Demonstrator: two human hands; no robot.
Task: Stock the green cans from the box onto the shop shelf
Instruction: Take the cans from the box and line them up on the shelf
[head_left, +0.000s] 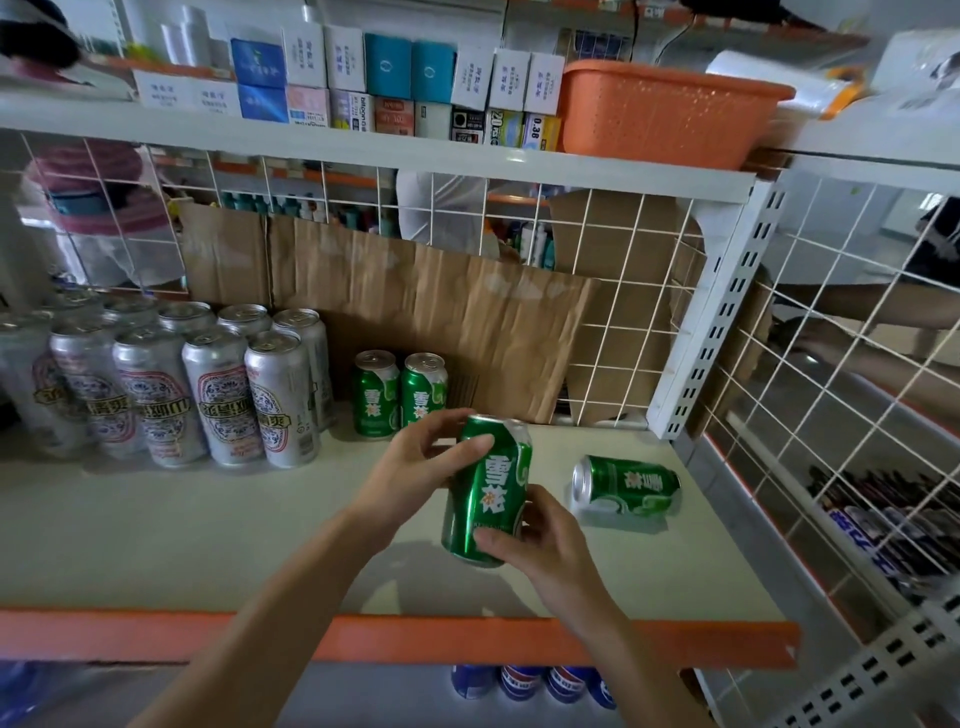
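A green can (488, 499) hangs tilted above the white shelf (218, 540). My left hand (415, 467) grips its upper part, and my right hand (540, 545) holds its lower end from the right. Two green cans (375, 396) (423, 392) stand upright side by side at the back of the shelf, just beyond my left hand. Another green can (626, 486) lies on its side to the right of the held one. The box is not in view.
Several tall silver cans (223, 389) stand in rows on the shelf's left. Cardboard (441, 312) leans against the wire grid behind. An orange basket (665, 111) sits on the upper shelf. A wire side panel (831, 389) closes the right end.
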